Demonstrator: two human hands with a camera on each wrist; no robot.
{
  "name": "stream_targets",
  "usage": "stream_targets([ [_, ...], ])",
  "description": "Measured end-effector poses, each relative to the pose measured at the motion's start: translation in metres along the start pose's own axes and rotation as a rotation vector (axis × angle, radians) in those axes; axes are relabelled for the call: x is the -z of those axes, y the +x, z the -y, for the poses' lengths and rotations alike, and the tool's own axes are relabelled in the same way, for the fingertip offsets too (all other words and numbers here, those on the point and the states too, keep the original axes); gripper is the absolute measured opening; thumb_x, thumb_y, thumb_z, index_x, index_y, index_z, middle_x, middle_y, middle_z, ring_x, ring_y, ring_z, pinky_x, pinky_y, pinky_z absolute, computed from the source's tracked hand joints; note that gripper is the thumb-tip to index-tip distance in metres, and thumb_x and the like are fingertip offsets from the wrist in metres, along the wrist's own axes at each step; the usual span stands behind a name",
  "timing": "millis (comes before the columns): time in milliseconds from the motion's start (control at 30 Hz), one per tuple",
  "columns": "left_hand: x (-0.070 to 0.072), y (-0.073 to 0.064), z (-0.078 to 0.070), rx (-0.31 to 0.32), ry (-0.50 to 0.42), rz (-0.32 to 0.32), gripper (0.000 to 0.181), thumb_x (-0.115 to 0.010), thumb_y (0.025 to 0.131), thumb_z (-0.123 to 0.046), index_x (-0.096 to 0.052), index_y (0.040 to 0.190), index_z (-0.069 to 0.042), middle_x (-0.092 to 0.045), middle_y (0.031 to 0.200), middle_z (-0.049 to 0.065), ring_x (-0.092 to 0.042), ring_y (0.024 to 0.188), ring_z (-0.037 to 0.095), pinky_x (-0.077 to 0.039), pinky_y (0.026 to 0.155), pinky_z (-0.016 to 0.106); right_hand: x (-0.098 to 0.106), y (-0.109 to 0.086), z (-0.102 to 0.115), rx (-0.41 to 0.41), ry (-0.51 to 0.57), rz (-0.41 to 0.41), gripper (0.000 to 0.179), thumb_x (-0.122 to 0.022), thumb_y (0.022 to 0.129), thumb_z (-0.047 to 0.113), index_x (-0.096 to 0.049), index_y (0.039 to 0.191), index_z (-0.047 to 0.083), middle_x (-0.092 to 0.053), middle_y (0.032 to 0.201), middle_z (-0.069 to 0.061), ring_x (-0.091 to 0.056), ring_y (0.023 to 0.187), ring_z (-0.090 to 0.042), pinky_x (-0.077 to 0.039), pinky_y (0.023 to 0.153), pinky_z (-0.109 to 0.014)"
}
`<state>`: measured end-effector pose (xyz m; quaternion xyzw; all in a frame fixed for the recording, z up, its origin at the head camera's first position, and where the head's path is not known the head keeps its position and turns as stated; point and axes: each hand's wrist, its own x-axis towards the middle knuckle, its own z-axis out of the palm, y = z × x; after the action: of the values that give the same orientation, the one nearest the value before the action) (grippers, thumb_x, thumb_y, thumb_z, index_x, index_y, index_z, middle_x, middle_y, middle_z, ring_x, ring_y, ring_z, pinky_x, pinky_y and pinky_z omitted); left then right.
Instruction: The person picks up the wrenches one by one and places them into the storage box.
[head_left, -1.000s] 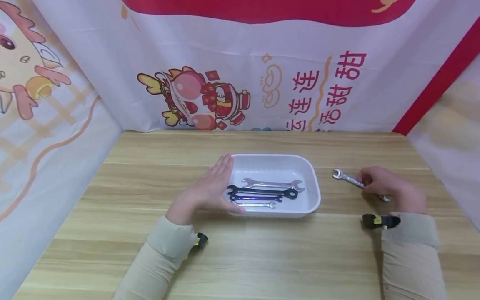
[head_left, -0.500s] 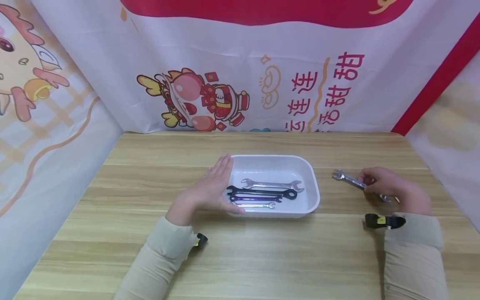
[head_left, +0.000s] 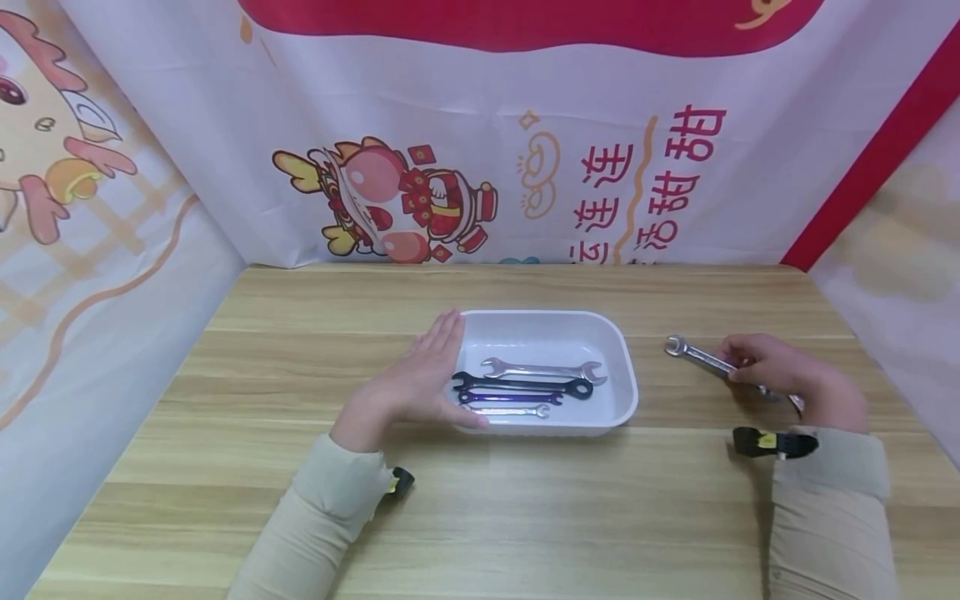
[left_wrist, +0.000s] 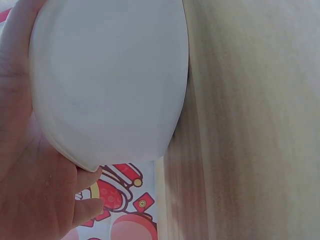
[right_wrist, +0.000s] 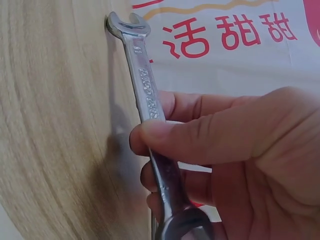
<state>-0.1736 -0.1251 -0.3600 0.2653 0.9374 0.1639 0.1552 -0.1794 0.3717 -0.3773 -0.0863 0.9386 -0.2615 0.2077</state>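
A white plastic box stands on the table with several wrenches inside: a wide silver one, a black one, a purple one and a small silver one. My left hand rests against the box's left end, fingers straight along the rim and thumb at the near corner. At the right, my right hand pinches a silver open-end wrench between thumb and fingers, its far end tilted up off the table. Another thin metal piece shows beside the wrist, mostly hidden.
The wooden table runs back to a white printed cloth hung behind it. More cloth hangs at both sides. A small black camera sits on the right wrist, another black camera on the left.
My right hand has shifted slightly right and the wrench in it has lifted and turned a little. The thin metal piece by the wrist has come into view. My left hand stays at the box.
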Motion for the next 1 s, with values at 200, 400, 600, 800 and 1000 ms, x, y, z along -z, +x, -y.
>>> stream_targets([
  [200, 0.001, 0.0, -0.001, -0.005, -0.004, -0.004, 0.145, -0.068, 0.062, -0.085, 0.008, 0.159, -0.007, 0.019, 0.166, 0.005, 0.014, 0.155, 0.024, -0.005, 0.126, 0.048, 0.001, -0.002, 0.001, 0.002, 0.034, -0.021, 0.014, -0.056, 0.094, 0.001, -0.06, 0.107, 0.004, -0.059, 0.094, -0.007, -0.049, 0.086, -0.021, -0.041, 0.069, -0.031],
  [400, 0.0, 0.0, 0.0, 0.002, -0.006, -0.01, 0.144, -0.069, 0.063, -0.083, 0.007, 0.159, -0.008, 0.018, 0.167, 0.003, 0.013, 0.156, 0.023, -0.005, 0.126, 0.047, 0.002, -0.004, 0.003, 0.019, 0.037, -0.05, 0.017, -0.057, 0.093, 0.0, -0.061, 0.109, 0.003, -0.06, 0.097, -0.009, -0.05, 0.089, -0.022, -0.042, 0.071, -0.03],
  [600, 0.0, 0.0, -0.001, 0.001, -0.007, -0.005, 0.144, -0.068, 0.063, -0.084, 0.007, 0.159, -0.008, 0.018, 0.167, 0.004, 0.013, 0.156, 0.024, -0.006, 0.126, 0.048, 0.003, -0.007, 0.006, 0.02, 0.049, -0.086, 0.02, -0.056, 0.093, 0.0, -0.06, 0.112, 0.001, -0.059, 0.1, -0.011, -0.049, 0.09, -0.022, -0.043, 0.07, -0.03],
  [800, 0.0, 0.001, -0.001, 0.0, 0.002, -0.006, 0.144, -0.068, 0.063, -0.084, 0.008, 0.159, -0.008, 0.018, 0.167, 0.004, 0.012, 0.156, 0.024, -0.006, 0.126, 0.048, 0.003, -0.009, 0.006, 0.066, 0.068, -0.13, 0.02, -0.057, 0.093, -0.001, -0.061, 0.112, -0.001, -0.059, 0.099, -0.011, -0.05, 0.085, -0.016, -0.046, 0.066, -0.028],
  [1000, 0.0, 0.0, -0.001, -0.009, 0.004, -0.011, 0.144, -0.07, 0.064, -0.082, 0.008, 0.159, -0.007, 0.018, 0.167, 0.006, 0.012, 0.156, 0.025, -0.006, 0.126, 0.049, 0.005, -0.011, 0.006, 0.057, 0.083, -0.145, 0.02, -0.057, 0.095, 0.0, -0.061, 0.114, 0.0, -0.06, 0.103, -0.014, -0.05, 0.086, -0.016, -0.048, 0.066, -0.028],
])
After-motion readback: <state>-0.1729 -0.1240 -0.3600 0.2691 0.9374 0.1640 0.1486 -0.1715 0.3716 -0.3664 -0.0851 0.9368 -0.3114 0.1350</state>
